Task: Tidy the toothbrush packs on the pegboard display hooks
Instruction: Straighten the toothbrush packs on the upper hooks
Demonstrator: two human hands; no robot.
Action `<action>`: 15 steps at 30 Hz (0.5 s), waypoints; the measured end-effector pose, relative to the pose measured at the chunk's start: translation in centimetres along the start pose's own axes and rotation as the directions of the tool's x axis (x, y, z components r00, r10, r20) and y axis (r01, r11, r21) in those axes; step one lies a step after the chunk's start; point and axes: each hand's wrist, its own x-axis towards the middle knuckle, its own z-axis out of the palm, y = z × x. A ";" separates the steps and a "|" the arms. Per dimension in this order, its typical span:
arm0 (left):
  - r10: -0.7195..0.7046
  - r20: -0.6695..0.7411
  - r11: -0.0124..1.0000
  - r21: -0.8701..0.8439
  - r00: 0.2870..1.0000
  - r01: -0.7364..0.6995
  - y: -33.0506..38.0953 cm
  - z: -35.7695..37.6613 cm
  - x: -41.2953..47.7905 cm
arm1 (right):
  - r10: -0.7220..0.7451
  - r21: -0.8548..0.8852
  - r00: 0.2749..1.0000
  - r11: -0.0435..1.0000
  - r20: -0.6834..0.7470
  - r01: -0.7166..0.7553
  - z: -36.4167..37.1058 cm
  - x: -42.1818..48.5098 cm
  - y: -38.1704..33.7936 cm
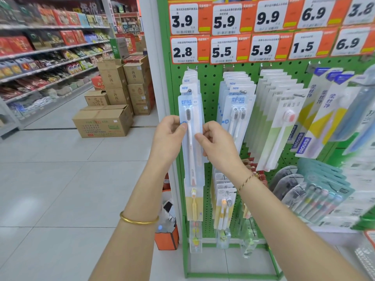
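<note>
A green pegboard [211,82] carries rows of toothbrush packs on hooks. The front pack of the leftmost hook, a clear blister pack with one white and pink toothbrush [191,110], hangs from its hook. My left hand [168,136] pinches its left edge and my right hand [217,142] pinches its right edge, both at mid height. More packs of the same kind hang behind it. To the right hang twin-brush packs [237,106] and white and green packs [282,122].
Price tags [229,51] line the top of the board. Smaller yellow brush packs [194,203] hang on the lower row. An orange bag [166,238] stands on the floor by the board's left foot. Cardboard boxes [103,122] sit in the aisle, store shelves [46,63] at left.
</note>
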 end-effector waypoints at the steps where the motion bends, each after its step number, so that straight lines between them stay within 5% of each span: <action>1: -0.012 -0.011 1.000 0.014 1.000 0.012 -0.1 0.1 0.2 | -0.007 -0.046 1.000 0.999 0.000 0.007 -0.1 0.1 -0.1; 10: -0.062 -0.019 0.993 0.096 0.998 0.064 -0.4 -0.1 1.7 | -0.299 -0.470 0.939 0.862 -0.171 0.189 -3.1 3.2 -5.1; 15: -0.061 -0.074 0.990 0.120 0.995 0.069 -0.2 -0.2 1.6 | -0.348 -0.627 0.926 0.757 -0.147 0.185 -3.7 7.9 -7.2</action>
